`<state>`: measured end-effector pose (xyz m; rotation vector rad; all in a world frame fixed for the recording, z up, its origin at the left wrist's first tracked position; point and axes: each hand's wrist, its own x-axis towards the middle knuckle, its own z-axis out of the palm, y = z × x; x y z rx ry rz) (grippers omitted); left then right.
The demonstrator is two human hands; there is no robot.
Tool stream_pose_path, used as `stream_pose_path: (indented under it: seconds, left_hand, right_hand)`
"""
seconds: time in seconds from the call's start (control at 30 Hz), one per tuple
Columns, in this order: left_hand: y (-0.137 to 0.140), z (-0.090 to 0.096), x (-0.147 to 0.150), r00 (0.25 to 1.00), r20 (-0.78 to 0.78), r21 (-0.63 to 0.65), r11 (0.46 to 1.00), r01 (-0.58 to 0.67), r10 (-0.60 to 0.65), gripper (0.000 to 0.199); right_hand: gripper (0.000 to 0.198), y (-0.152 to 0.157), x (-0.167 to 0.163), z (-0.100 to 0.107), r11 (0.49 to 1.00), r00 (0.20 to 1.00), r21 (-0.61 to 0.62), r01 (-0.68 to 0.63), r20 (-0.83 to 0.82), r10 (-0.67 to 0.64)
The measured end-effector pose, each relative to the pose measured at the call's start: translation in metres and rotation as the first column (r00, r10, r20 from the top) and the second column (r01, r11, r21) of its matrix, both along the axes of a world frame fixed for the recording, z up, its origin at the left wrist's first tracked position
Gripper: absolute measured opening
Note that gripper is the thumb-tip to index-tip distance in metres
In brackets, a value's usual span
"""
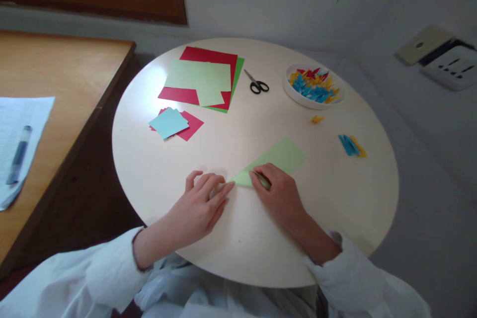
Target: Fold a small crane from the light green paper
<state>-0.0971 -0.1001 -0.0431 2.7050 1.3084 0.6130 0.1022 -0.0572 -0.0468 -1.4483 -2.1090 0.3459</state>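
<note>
"Where is the paper you're working on?"

"My pale green paper (285, 156) lies on the round white tabletop (227, 253), nearer to me than the black-handled scissors (257, 82). It slants: one end points away to the right of the scissors, and the narrow corner comes down to the left of them, towards me."

"And your fingers?"

"Both my hands are on my side of the scissors. My left hand (199, 207) has its fingers loosely bent, with tips at the paper's narrow corner; I can't tell whether they pinch it. My right hand (281, 194) is curled over the paper's near part, fingertips down on it. A pale edge shows beneath those fingers, but whether they grip it I can't tell."

"What's around the scissors?"

"Left of them, a large pale green sheet (201, 77) overlaps a red sheet (208, 54), with a brighter green sheet (238, 72) under both. Left and nearer me, a light blue square (168, 123) lies on some pinkish-red squares (194, 124). To their right is a white dish (288, 90) of red, yellow and blue paper pieces (315, 90). Right and nearer me are one loose yellow piece (316, 119) and, further right, blue strips (348, 145) beside yellow strips (361, 149)."
</note>
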Motion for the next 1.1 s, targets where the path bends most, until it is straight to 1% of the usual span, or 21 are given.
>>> stream_pose_path:
  seconds: [0.07,0.1,0.2,0.27,0.33,0.67,0.77,0.93,1.03,1.1]
  left_hand:
    - [0.000,0.000,0.000,1.000,0.008,0.022,1.000,-0.001,0.001,0.032]
    - [0.000,0.000,0.000,1.000,0.015,0.046,0.999,0.017,-0.018,0.031]
    - [-0.001,0.001,0.000,0.991,0.021,0.121,0.984,0.127,-0.131,0.029]
    - [-0.001,0.002,0.001,0.982,0.010,0.134,0.973,0.185,-0.188,0.029]
    - [-0.002,0.003,0.002,0.976,-0.004,0.132,0.967,0.216,-0.217,0.031]
    - [-0.001,0.002,0.003,0.969,-0.077,0.104,0.965,0.242,-0.234,0.033]
    - [-0.004,0.005,0.007,0.968,-0.138,0.081,0.971,0.223,-0.211,0.036]
    - [-0.016,0.014,0.022,0.968,-0.228,-0.001,0.995,0.104,-0.102,0.046]
    - [-0.023,0.014,0.029,0.963,-0.267,-0.007,0.999,0.047,-0.047,0.051]
    - [-0.026,0.013,0.031,0.959,-0.282,-0.001,0.999,0.032,-0.031,0.052]
  right_hand:
    - [0.015,0.000,0.000,0.000,1.000,1.000,-0.006,0.002,0.001,-0.002]
    - [0.015,0.000,0.000,-0.001,1.000,1.000,-0.006,0.002,0.002,-0.002]
    - [0.015,0.001,0.001,-0.002,1.000,1.000,-0.002,-0.001,0.006,0.001]
    - [0.015,0.001,0.001,-0.002,1.000,1.000,0.001,-0.007,0.012,0.007]
    - [0.016,0.001,0.001,-0.001,1.000,1.000,0.005,-0.006,0.021,0.006]
    - [0.015,0.001,0.001,0.000,0.999,1.000,0.046,-0.005,-0.003,0.006]
    - [0.014,0.001,0.000,0.001,0.999,1.000,0.049,-0.002,-0.006,0.003]
    - [0.014,0.001,0.001,0.001,0.999,1.000,0.054,0.004,0.005,-0.004]
    - [0.014,0.001,0.001,0.000,0.998,1.000,0.058,-0.003,0.001,0.003]
    - [0.014,0.001,0.001,0.000,0.998,1.000,0.058,0.002,0.000,-0.002]
